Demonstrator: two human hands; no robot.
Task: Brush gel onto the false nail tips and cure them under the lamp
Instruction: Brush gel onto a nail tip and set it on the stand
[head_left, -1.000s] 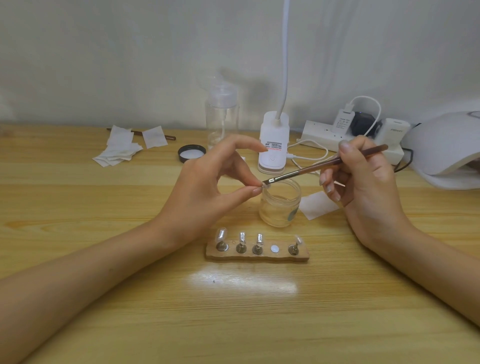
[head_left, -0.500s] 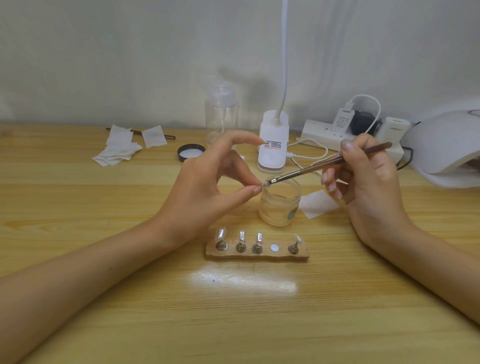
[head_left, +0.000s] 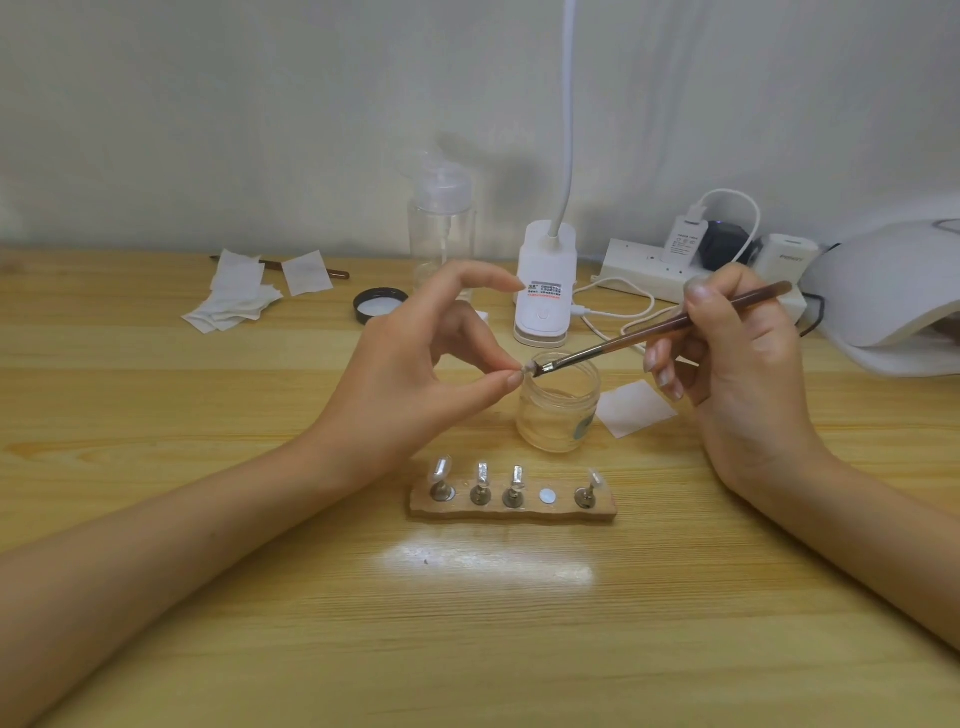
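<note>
My left hand (head_left: 415, 371) pinches a small clear nail tip (head_left: 528, 368) between thumb and middle finger, just above the rim of the open glass gel jar (head_left: 558, 410). My right hand (head_left: 737, 364) grips a brown brush (head_left: 660, 328), and its bristles touch the pinched tip. In front of the jar lies a wooden stand (head_left: 511, 508) with several metal pegs carrying nail tips (head_left: 440, 470); one magnet spot (head_left: 546, 497) on it is bare. The white curing lamp (head_left: 893, 296) sits at the far right.
Behind the jar stand a white desk-lamp base (head_left: 545, 283) with its cable, a clear pump bottle (head_left: 441, 234) and a power strip (head_left: 665, 270). A black jar lid (head_left: 379, 304) and white wipes (head_left: 239, 296) lie at the back left; another wipe (head_left: 634, 408) lies right of the jar.
Almost nothing has moved: the brush tip stays on the pinched nail tip with only tiny shifts of both hands.
</note>
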